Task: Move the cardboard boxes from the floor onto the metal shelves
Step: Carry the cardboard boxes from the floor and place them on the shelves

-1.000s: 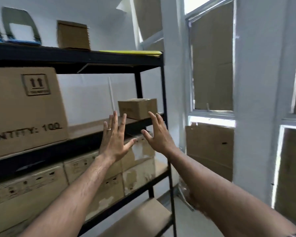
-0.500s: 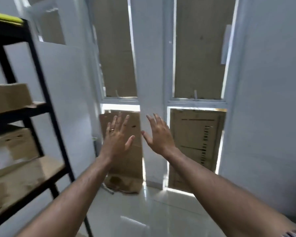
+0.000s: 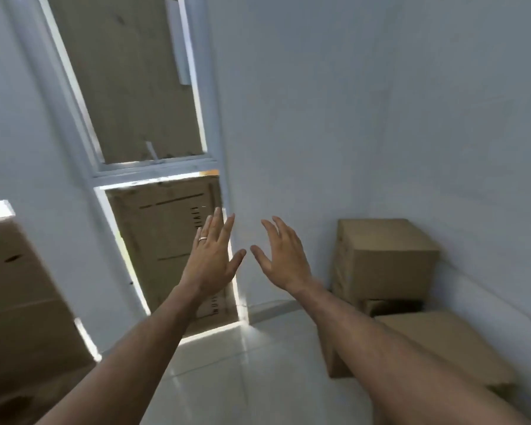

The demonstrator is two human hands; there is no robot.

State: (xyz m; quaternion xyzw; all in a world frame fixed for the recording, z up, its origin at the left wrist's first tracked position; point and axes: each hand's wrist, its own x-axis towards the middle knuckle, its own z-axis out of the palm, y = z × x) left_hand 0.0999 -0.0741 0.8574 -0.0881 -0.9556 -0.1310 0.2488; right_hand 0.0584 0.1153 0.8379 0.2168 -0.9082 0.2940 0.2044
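A white wall (image 3: 380, 118) fills the upper right of the frame, and a window (image 3: 129, 87) backed with cardboard sheets takes the upper left. Glossy floor tiles (image 3: 227, 378) spread across the bottom centre. Three cardboard boxes (image 3: 387, 259) sit stacked on the floor at right, against the wall. At centre, the left hand (image 3: 210, 260) and right hand (image 3: 284, 256) are raised with fingers spread wide, holding nothing. A ring (image 3: 203, 239) circles a left finger.

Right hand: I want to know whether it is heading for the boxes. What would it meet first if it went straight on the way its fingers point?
Probably the white wall, not the boxes. The right hand is open and points up and forward, while the stacked cardboard box sits off to its right. Depth is unclear.
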